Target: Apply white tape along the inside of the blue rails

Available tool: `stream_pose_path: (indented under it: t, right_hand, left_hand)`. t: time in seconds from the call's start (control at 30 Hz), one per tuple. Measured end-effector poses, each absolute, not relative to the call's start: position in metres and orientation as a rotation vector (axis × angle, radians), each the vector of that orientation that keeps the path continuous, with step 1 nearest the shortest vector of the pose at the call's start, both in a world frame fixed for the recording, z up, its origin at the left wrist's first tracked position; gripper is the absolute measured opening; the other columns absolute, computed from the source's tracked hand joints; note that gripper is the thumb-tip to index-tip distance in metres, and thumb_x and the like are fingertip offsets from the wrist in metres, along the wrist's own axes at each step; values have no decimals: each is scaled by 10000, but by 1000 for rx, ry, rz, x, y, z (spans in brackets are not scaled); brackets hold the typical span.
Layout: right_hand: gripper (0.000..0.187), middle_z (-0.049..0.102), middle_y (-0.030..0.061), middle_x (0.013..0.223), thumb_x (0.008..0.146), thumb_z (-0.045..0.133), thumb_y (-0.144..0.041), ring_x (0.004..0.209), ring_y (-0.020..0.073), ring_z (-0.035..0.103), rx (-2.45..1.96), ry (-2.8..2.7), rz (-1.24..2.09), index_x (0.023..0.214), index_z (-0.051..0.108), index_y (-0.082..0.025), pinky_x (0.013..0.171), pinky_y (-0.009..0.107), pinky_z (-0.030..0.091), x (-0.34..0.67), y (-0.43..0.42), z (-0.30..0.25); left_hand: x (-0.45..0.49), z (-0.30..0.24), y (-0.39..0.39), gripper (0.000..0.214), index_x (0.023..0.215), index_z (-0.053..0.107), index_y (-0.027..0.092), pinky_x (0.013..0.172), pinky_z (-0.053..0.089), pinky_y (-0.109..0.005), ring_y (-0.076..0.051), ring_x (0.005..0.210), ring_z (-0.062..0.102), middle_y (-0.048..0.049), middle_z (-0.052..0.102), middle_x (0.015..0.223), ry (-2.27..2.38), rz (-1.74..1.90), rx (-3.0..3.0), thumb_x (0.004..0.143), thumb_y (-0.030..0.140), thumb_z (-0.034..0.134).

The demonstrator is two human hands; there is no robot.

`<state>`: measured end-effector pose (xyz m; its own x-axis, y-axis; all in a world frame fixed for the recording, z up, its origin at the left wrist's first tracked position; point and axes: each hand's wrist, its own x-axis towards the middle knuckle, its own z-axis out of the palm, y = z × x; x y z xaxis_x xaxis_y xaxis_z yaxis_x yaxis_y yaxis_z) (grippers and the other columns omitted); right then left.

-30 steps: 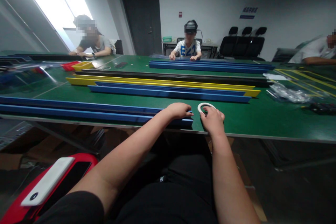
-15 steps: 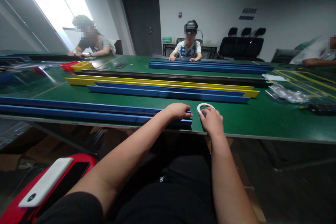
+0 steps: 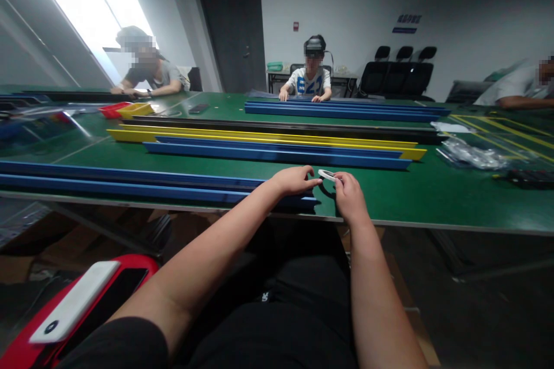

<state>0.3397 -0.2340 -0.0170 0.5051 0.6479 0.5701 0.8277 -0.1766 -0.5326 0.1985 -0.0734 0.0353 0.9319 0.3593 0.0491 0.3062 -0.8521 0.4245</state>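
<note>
A thin white ring, which looks like a narrow roll of tape (image 3: 325, 175), is tilted just above the green table. My right hand (image 3: 348, 191) pinches its right side between thumb and fingers. Close to its left side is my left hand (image 3: 295, 180), thumb and forefinger apart and holding nothing; whether a fingertip touches the ring I cannot tell. Beneath the left hand lies the right end of a long blue channel bar (image 3: 173, 189), running along the table's near edge. Part of that bar is hidden by my forearm.
Beyond my hands lie another blue bar (image 3: 259, 154), a yellow bar (image 3: 125, 134) and a black bar (image 3: 303, 127) across the green table (image 3: 415, 196). Clear plastic wrap (image 3: 474, 153) sits to the right. A person (image 3: 308, 82) works opposite, another (image 3: 162, 76) at the left.
My right hand has lifted the roll of tape off the table, tilted it and brought it slightly left. My left hand's fingers have spread towards it.
</note>
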Motion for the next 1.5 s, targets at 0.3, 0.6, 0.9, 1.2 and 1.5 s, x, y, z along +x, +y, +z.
stream_pose_path:
  t: [0.3,0.6,0.9,1.2,1.5]
  right_hand:
    - [332,658,71,1009,988,330,-388,969,213,583,-1789,-1210,-253,1006,614,-218,873,336,434,332,-241,-9]
    - [378,675,54,948,995,313,-487,844,188,632,-1679,-1099,-39,1050,579,-223,749,305,482,326,-245,-9]
    - [370,657,88,1067,973,373,-476,968,214,587,-1858,-1085,-315,1071,619,-217,863,330,433,329,-240,-12]
    - [385,667,96,1050,967,374,-455,929,216,590,-1886,-1052,-298,1083,637,-200,843,335,435,329,-239,-11]
    - [298,648,90,1007,921,443,-359,863,198,585,-1866,-1004,-350,1065,642,-191,809,330,453,330,-239,-11]
  left_hand:
    - [202,24,-64,405,1161,622,217,786,488,-268,-166,863,629,-64,657,1088,314,442,2623,873,499,580]
    - [200,31,-65,266,1043,695,215,805,476,-255,-163,876,624,-38,694,1015,242,505,2599,906,391,551]
    - [200,35,-67,292,953,687,203,770,458,-258,-165,837,619,-25,708,911,299,571,2576,936,416,487]
    - [197,40,-70,306,941,673,184,694,437,-244,-147,758,584,-19,690,841,350,530,2538,928,426,486]
    - [198,33,-65,228,941,672,198,733,452,-238,-143,803,614,-9,710,887,308,560,2494,900,385,548]
